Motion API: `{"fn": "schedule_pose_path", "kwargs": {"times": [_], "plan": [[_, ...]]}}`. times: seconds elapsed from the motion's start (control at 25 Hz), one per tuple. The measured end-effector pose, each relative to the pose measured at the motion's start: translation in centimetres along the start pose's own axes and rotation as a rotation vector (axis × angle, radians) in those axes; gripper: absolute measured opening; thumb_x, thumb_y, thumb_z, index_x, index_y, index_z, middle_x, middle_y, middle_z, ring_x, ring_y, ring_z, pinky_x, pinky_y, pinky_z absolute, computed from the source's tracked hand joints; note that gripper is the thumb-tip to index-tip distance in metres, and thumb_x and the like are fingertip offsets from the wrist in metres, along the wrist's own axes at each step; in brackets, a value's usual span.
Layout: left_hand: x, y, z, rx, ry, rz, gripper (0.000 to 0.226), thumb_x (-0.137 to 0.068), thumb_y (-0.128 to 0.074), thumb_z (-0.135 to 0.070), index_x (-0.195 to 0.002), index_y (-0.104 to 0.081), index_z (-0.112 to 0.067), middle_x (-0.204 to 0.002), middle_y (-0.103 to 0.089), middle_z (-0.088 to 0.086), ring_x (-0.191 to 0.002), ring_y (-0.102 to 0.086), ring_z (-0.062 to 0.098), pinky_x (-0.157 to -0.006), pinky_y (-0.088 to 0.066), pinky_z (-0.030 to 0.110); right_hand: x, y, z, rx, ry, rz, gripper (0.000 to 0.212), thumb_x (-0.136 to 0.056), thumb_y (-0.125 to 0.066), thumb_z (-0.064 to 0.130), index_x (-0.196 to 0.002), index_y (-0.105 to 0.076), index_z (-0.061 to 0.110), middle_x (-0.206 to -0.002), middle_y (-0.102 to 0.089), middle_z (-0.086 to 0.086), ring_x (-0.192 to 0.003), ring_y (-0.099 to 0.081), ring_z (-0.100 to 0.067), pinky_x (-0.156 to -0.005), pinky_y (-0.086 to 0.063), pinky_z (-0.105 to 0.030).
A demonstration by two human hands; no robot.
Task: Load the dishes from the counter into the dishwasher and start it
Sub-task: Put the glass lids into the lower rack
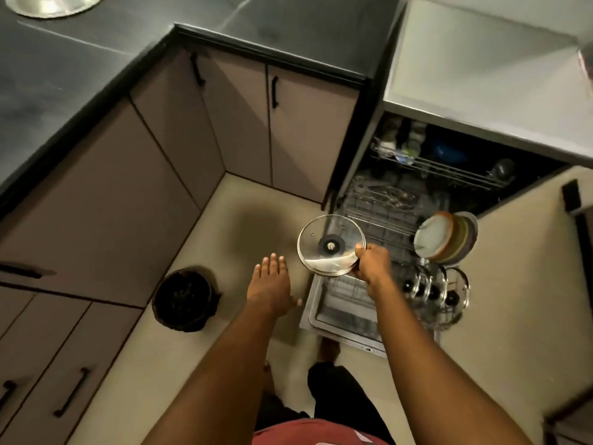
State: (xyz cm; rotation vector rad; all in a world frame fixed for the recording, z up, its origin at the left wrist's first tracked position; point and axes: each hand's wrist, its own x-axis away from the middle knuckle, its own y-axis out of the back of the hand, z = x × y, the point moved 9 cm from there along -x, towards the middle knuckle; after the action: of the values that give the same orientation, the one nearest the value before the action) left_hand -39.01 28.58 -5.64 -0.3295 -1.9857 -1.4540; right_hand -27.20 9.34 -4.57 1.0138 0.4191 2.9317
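Observation:
My right hand grips the rim of a round glass lid with a black knob, holding it above the pulled-out lower rack of the open dishwasher. My left hand hovers flat with straight fingers to the lid's left, over the floor, touching nothing. Several plates stand on edge at the rack's right side. Several glass lids stand in the rack's near right corner. The upper rack holds cups and a blue bowl. The dishwasher door lies open below my right forearm.
A dark counter wraps around the left and back, with a metal plate at its far left. A black bin stands on the floor by the left cabinets. A white counter tops the dishwasher.

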Motion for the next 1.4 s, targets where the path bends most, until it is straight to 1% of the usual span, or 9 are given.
{"fn": "schedule_pose_path", "kwargs": {"times": [0.2,0.28,0.4,0.52,0.68,0.92,1.08,1.28,1.4], "plan": [[-3.1,-3.4,-6.5,-0.067,-0.027,0.073,0.101,-0.095,-0.051,-0.057,-0.155,0.009,-0.002,-0.163,0.01,0.018,-0.152,0.007,0.032,-0.122,0.0,0.043,-3.9,7.5,-4.4,0.1,-0.063,-0.075,0.019,-0.091,-0.051,0.002,-0.08,-0.062,0.011,-0.069,-0.065,-0.008,-0.057,-0.062,-0.019,-0.057,-0.055,-0.035],[-5.0,-6.2,-8.9,-0.081,-0.013,0.126,0.096,-0.097,-0.047,-0.055,-0.155,0.009,-0.003,-0.163,0.012,0.017,-0.151,0.009,0.031,-0.122,0.001,0.042,-6.5,9.5,-6.8,0.153,-0.09,-0.065,0.014,-0.09,-0.054,0.004,-0.082,-0.062,0.012,-0.078,-0.069,-0.012,-0.065,-0.065,-0.023,-0.066,-0.058,-0.043],[-8.3,-11.7,-12.5,-0.094,-0.045,0.206,0.087,-0.101,-0.042,-0.049,-0.155,0.01,-0.005,-0.163,0.013,0.015,-0.151,0.009,0.031,-0.122,0.001,0.042,-10.4,12.7,-11.7,0.251,-0.115,-0.159,0.002,-0.09,-0.06,0.012,-0.092,-0.06,0.012,-0.088,-0.069,-0.012,-0.081,-0.066,-0.031,-0.071,-0.055,-0.039],[-12.0,-16.5,-16.3,-0.123,-0.102,0.25,0.084,-0.101,-0.04,-0.045,-0.156,0.01,-0.007,-0.163,0.015,0.015,-0.151,0.011,0.031,-0.122,0.003,0.042,-13.6,15.4,-15.8,0.254,-0.126,-0.263,0.02,-0.092,-0.06,0.02,-0.11,-0.06,0.01,-0.095,-0.07,-0.01,-0.087,-0.067,-0.03,-0.072,-0.051,-0.033],[-18.9,-22.7,-21.5,-0.18,-0.219,0.289,0.082,-0.103,-0.037,-0.045,-0.154,0.017,-0.011,-0.161,0.024,0.011,-0.149,0.019,0.03,-0.12,0.008,0.042,-19.2,18.7,-18.6,0.279,-0.058,-0.447,0.02,-0.093,-0.062,0.018,-0.108,-0.06,0.006,-0.098,-0.069,-0.01,-0.087,-0.063,-0.025,-0.073,-0.042,-0.026],[-25.0,-28.2,-26.1,-0.304,-0.343,0.309,0.083,-0.103,-0.041,-0.028,-0.15,0.025,-0.011,-0.159,0.029,0.012,-0.148,0.021,0.03,-0.118,0.012,0.043,-24.8,19.6,-21.3,0.255,0.018,-0.483,0.021,-0.093,-0.061,0.012,-0.113,-0.058,0.005,-0.091,-0.064,0.002,-0.081,-0.061,-0.01,-0.059,-0.037,-0.001],[-26.3,-30.6,-27.5,-0.385,-0.383,0.378,0.086,-0.102,-0.044,-0.03,-0.151,0.024,-0.011,-0.159,0.028,0.011,-0.148,0.02,0.03,-0.118,0.01,0.044,-25.7,19.6,-22.5,0.267,0.005,-0.496,0.021,-0.093,-0.061,0.012,-0.113,-0.057,0.008,-0.094,-0.065,0.003,-0.086,-0.062,-0.01,-0.074,-0.045,-0.016],[-26.5,-32.5,-29.4,-0.46,-0.395,0.502,0.091,-0.1,-0.047,-0.034,-0.151,0.024,-0.008,-0.159,0.029,0.012,-0.149,0.019,0.028,-0.122,0.005,0.044,-27.0,18.9,-21.2,0.416,0.027,-0.524,0.017,-0.094,-0.06,0.014,-0.109,-0.057,0.007,-0.094,-0.065,-0.002,-0.082,-0.055,-0.008,-0.061,-0.032,-0.008],[-26.7,-32.8,-29.5,-0.507,-0.4,0.527,0.093,-0.1,-0.046,-0.038,-0.149,0.026,-0.007,-0.157,0.033,0.013,-0.149,0.021,0.029,-0.122,0.006,0.043,-28.3,18.3,-20.2,0.541,0.054,-0.553,0.018,-0.094,-0.06,0.016,-0.109,-0.058,0.006,-0.097,-0.068,-0.007,-0.083,-0.059,-0.011,-0.057,-0.028,-0.002]]}}
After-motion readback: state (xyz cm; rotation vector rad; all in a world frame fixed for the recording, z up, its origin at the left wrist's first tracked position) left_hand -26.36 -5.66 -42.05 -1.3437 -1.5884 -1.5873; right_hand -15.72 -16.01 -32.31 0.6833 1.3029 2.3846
